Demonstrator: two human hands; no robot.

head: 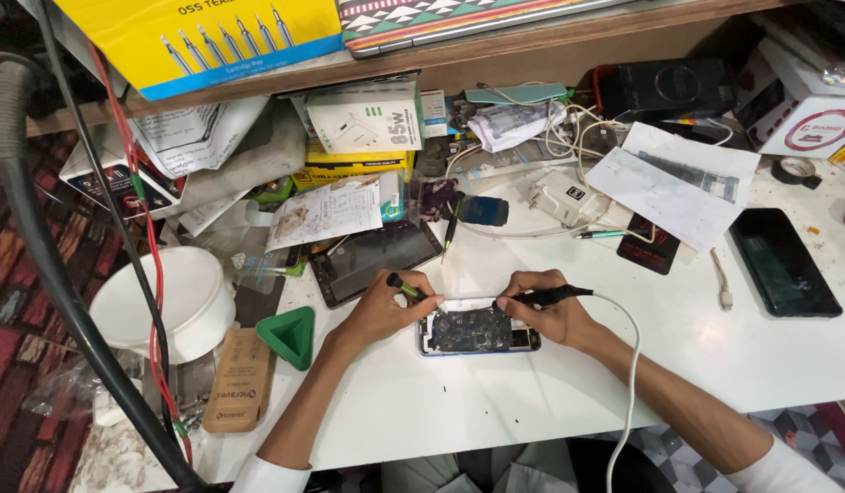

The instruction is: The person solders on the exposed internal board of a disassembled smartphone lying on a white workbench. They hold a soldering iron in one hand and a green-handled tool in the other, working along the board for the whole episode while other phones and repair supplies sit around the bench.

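We find the opened phone (478, 330) near the table's (440, 411) front edge, between our left hand (383, 310) and right hand (548, 313). A tablet (375, 259) lies just beyond it to the left, a bowl (171, 301) sits far left, and a second phone (784, 261) lies well to the right.
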